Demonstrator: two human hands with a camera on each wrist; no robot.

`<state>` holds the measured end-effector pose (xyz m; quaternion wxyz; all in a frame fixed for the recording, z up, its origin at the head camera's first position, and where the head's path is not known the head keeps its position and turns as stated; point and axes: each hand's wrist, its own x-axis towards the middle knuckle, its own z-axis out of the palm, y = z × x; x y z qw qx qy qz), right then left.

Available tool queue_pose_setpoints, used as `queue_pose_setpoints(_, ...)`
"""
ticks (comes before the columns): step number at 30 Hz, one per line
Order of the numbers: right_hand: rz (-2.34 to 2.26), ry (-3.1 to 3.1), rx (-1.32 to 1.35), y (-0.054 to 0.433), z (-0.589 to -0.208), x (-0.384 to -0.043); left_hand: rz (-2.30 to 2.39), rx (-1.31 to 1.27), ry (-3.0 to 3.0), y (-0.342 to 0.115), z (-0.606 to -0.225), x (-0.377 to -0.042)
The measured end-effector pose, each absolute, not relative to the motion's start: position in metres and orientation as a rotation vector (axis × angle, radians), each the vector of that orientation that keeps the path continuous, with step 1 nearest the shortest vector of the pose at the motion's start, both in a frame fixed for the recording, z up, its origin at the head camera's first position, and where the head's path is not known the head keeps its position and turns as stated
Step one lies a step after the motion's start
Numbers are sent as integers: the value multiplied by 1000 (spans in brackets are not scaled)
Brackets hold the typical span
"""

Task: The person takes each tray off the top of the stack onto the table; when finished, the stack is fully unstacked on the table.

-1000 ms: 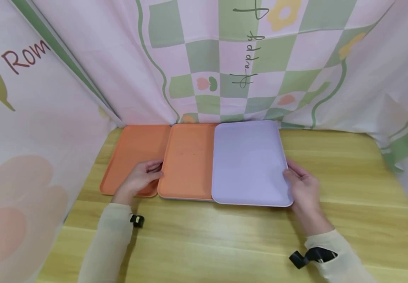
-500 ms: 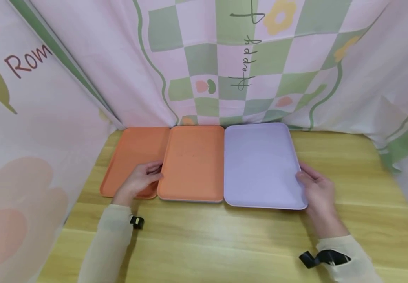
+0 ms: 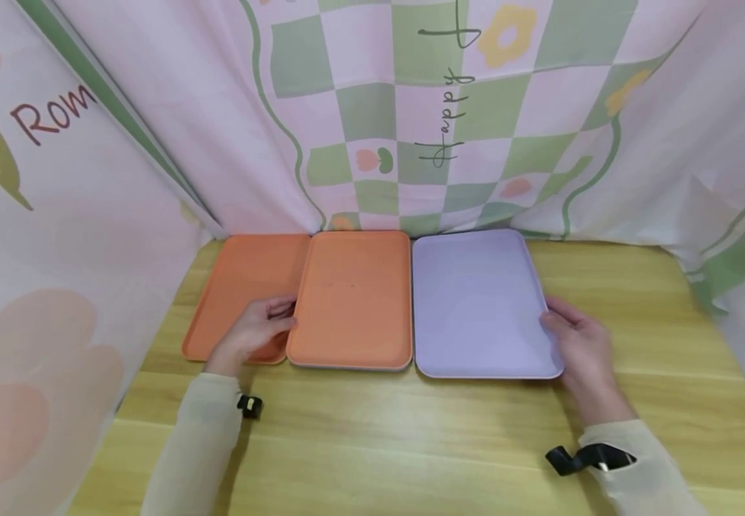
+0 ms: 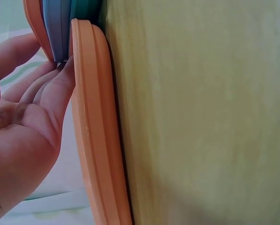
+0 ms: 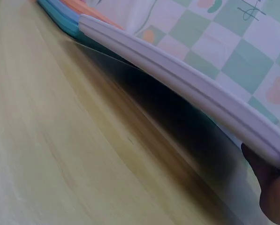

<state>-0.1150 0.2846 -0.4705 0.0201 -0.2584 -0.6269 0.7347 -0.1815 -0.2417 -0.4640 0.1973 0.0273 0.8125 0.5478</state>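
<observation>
Three trays lie side by side in the head view. My left hand pinches the left edge of the middle orange tray. In the left wrist view, a blue tray and a teal tray are stacked under that orange one, and my fingertips reach the blue tray's edge. Another orange tray lies flat under my left hand. My right hand grips the right edge of a lavender tray. The right wrist view shows this tray raised off the table, with a dark gap below it.
The trays are on a wood-grain table. A patterned curtain hangs right behind their far edges, and another cloth borders the left side. Bare wood shows in front of the trays and to the right.
My right hand has moved right with the lavender tray, off the middle orange tray, then slightly lower. A narrow gap now separates the two. My left hand has stayed in place.
</observation>
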Motion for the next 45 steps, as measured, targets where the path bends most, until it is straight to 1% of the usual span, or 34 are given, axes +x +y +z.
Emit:
queue_pose_setpoints(7,2019,-2073,-897,276,-484,-122,1521,87,2300,-241,-465,-181)
queue_pose_setpoints(12,1733,-2265,-845,273,-488,-122,1522,72,2302,-240,-464,-181)
queue_pose_setpoints(15,1635,-2352,-799,273,-486,-121,1517,69,2306,-239,-464,-181)
queue_pose_setpoints(21,1573,-2447,-787,277,-482,-117,1509,87,2316,-240,-465,-180)
queue_pose_setpoints(28,1607,-2465,-800,280,-472,-112,1518,74,2301,-239,-463,-180)
queue_pose_setpoints(32,1544,-2480,-702,273,-466,-111,1520,84,2316,-239,-464,-181)
queue_pose_setpoints(36,1481,-2495,-540,261,-464,-112,1530,78,2326,-239,-464,-182)
queue_pose_setpoints(41,1582,-2506,-329,240,-462,-116,1538,67,2321,-239,-465,-183)
queue_pose_setpoints(45,1692,-2506,-232,221,-459,-119,1534,66,2320,-240,-467,-183)
